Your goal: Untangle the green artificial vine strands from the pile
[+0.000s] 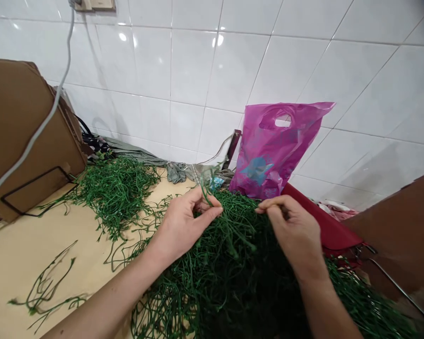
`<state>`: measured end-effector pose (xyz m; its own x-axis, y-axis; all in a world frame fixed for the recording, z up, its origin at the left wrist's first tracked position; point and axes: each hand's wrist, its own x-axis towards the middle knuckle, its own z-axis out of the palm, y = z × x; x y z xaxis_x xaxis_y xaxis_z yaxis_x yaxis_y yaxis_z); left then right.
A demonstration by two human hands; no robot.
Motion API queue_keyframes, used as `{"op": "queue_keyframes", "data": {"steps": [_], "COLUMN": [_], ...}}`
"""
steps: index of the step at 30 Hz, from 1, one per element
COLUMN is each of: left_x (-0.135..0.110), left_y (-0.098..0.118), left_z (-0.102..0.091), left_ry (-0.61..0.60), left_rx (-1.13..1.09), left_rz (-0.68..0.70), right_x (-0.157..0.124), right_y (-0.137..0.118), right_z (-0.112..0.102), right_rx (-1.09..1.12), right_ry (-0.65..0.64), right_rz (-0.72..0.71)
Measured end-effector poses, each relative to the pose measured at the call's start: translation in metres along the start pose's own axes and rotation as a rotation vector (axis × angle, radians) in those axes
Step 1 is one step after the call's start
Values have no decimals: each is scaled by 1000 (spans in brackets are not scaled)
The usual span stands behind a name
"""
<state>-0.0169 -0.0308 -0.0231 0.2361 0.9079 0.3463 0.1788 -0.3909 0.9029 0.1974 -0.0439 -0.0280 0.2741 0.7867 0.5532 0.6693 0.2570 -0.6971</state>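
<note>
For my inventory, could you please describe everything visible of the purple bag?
The purple bag looks like thin, shiny plastic, with a cut-out handle near its top and a blue printed shape low on its front. It stands roughly upright before the tiled wall, its lower edge by the green strands; contact there is unclear.

Some thin green stems (204, 186) are pinched by the left hand (183, 217). At the right, the thumb and forefinger of the right hand (297, 223) are pressed together; whether something is held there cannot be told. Below both hands, a large green heap (180, 292) is spread. Farther left, a smaller heap (118, 193) is placed beside a cardboard box (21, 122). At the far side, a purple bag (272, 146) is seen before the tiled wall (198, 61).
</note>
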Motion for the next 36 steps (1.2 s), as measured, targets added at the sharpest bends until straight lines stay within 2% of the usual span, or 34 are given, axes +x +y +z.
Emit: {"op": "queue_keyframes", "data": {"steps": [1,3,7,11,14,17,22,24,27,29,32,36], "left_x": [1,3,4,0,-2,-2,-3,-4,-5,-3,4,13], "left_y": [2,2,0,3,6,7,7,8,9,7,1,-7], "left_z": [-2,-3,2,5,4,3,5,5,3,-3,-13,-17], "left_ry": [19,21,-26,-61,-75,-91,-207,-275,-387,-408,-296,-145], "left_rx": [-58,-143,-224,-97,16,76,120,85,-35,-46,-30,-215], "left_rz": [-36,-79,-113,-58,-1,21,50,29,-11,0,-5,-116], "right_x": [4,8,-6,-21,-25,-25,-28,-27,-20,-12,1,7], "right_y": [4,5,-18,-41,-44,-42,-44,-45,-42,-34,-17,-8], "right_z": [-5,-12,-7,3,7,8,12,11,3,-7,-25,-38], "right_rx": [0,-43,-47,78,110,59,-91,-19,178,288,319,15], "right_ry": [16,4,-105,-253,-358,-358,-294,-388,-616,-671,-557,-270], "right_rz": [40,31,-92,-55,-19,-31,-184,-166,-44,-1,-7,-60]}}
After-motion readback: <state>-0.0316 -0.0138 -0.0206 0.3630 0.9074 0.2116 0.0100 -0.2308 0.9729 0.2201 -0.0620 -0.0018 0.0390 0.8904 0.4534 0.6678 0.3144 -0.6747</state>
